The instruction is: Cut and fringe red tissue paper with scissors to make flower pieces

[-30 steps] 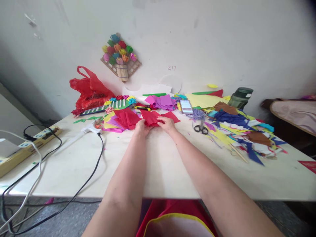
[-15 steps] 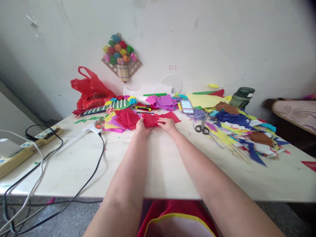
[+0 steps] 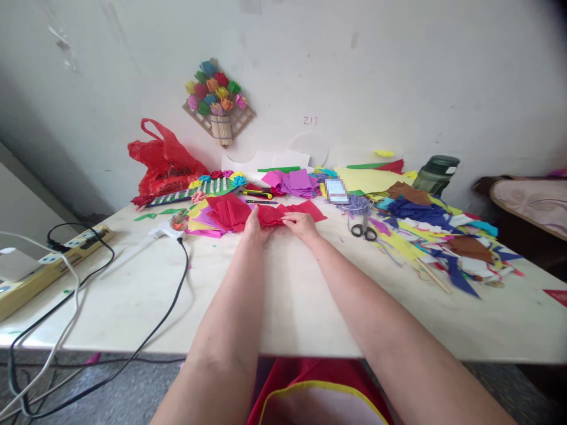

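Observation:
A piece of red crepe paper (image 3: 269,215) spans the gap between my hands, over the far middle of the table. My left hand (image 3: 254,228) grips its left side, thumb up and the other fingers partly hidden. At the right side, my right hand (image 3: 299,225) pinches the paper between thumb and fingertips. More red paper (image 3: 228,212) lies just left of my left hand, on top of yellow and purple sheets (image 3: 201,219). Another red piece (image 3: 313,210) spreads out behind my right hand.
A white glue gun (image 3: 167,229) with a black cord lies left, near a power strip (image 3: 84,251). Black-handled scissors (image 3: 364,232) stand in a clear cup right of my hands. Paper scraps (image 3: 460,248) cover the right side. A utility knife (image 3: 257,193) and phone (image 3: 336,190) lie behind.
The red paper between my hands has shifted slightly and looks more gathered. My fingers have moved a little on it; both hands stay in nearly the same place.

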Demonstrator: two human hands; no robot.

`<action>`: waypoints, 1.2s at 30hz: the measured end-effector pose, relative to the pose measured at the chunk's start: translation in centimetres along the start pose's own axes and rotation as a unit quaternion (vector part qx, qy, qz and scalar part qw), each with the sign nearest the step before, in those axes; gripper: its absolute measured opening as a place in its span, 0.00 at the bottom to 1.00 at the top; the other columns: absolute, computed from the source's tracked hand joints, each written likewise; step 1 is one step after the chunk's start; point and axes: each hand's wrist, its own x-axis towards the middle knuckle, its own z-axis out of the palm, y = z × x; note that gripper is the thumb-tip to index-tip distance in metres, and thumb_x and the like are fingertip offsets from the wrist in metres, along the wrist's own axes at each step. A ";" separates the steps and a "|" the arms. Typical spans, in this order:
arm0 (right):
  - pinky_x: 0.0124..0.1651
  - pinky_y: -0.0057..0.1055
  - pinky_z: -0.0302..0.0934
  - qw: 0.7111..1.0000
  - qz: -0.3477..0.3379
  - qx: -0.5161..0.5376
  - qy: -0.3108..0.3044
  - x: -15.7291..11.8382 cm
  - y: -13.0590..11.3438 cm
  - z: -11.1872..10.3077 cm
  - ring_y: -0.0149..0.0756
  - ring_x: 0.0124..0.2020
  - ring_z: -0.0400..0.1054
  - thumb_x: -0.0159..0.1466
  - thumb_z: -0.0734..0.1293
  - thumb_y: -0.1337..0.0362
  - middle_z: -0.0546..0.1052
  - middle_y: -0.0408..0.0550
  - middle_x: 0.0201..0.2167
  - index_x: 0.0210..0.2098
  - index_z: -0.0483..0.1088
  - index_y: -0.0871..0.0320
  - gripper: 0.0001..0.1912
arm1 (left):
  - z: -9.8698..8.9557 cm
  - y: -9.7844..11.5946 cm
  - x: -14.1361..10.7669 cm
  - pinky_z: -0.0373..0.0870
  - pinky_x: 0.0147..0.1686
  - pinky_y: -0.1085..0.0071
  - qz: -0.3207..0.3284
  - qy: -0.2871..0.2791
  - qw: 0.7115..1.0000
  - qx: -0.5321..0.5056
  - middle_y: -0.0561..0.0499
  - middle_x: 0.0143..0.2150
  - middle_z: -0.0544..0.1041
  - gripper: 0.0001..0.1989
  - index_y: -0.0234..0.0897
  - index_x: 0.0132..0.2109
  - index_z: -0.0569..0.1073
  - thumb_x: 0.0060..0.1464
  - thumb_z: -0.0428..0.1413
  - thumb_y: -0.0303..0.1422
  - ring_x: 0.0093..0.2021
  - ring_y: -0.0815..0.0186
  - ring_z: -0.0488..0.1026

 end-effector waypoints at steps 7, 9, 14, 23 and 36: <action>0.57 0.39 0.55 0.993 -0.035 -0.105 0.050 -0.8 -1.3 -0.6 0.40 0.56 0.61 0.60 0.64 0.63 0.73 0.43 0.52 0.34 0.78 0.52 0.09 | 0.1 -0.1 0.3 0.72 0.35 0.61 -0.010 0.050 0.999 -0.009 0.42 0.34 0.76 0.14 0.32 0.44 0.69 0.57 0.41 0.29 0.36 0.58 0.74; 0.61 0.43 0.48 0.988 -0.069 -0.126 0.059 -0.8 -1.5 -0.6 0.43 0.58 0.57 0.59 0.65 0.64 0.72 0.43 0.52 0.33 0.78 0.53 0.08 | 0.0 -0.2 0.4 0.72 0.35 0.61 -0.006 0.059 0.998 -0.008 0.43 0.34 0.76 0.14 0.32 0.45 0.69 0.56 0.42 0.26 0.35 0.59 0.74; 0.61 0.43 0.44 0.986 -0.112 -0.114 0.047 -0.8 -1.7 -0.4 0.42 0.54 0.62 0.58 0.64 0.67 0.72 0.50 0.53 0.46 0.73 0.58 0.16 | 0.3 -0.3 0.1 0.72 0.37 0.62 0.019 0.066 0.998 -0.018 0.45 0.31 0.76 0.14 0.33 0.45 0.69 0.54 0.44 0.24 0.34 0.60 0.74; 0.55 0.32 0.58 0.981 -0.170 -0.091 0.036 -0.6 -1.8 0.4 0.34 0.50 0.68 0.63 0.59 0.70 0.74 0.47 0.50 0.46 0.73 0.56 0.16 | 0.5 -0.5 -0.6 0.72 0.29 0.67 0.010 0.042 0.999 -0.032 0.47 0.26 0.73 0.10 0.30 0.37 0.70 0.52 0.45 0.22 0.25 0.65 0.72; 0.43 0.32 0.64 0.954 -0.182 -0.238 -0.002 -1.4 -3.2 0.0 0.37 0.47 0.68 0.66 0.56 0.66 0.67 0.46 0.57 0.54 0.68 0.52 0.19 | 1.0 -0.3 -1.4 0.68 0.25 0.74 -0.010 0.042 0.997 -0.068 0.49 0.23 0.72 0.11 0.30 0.34 0.71 0.54 0.43 0.22 0.22 0.68 0.70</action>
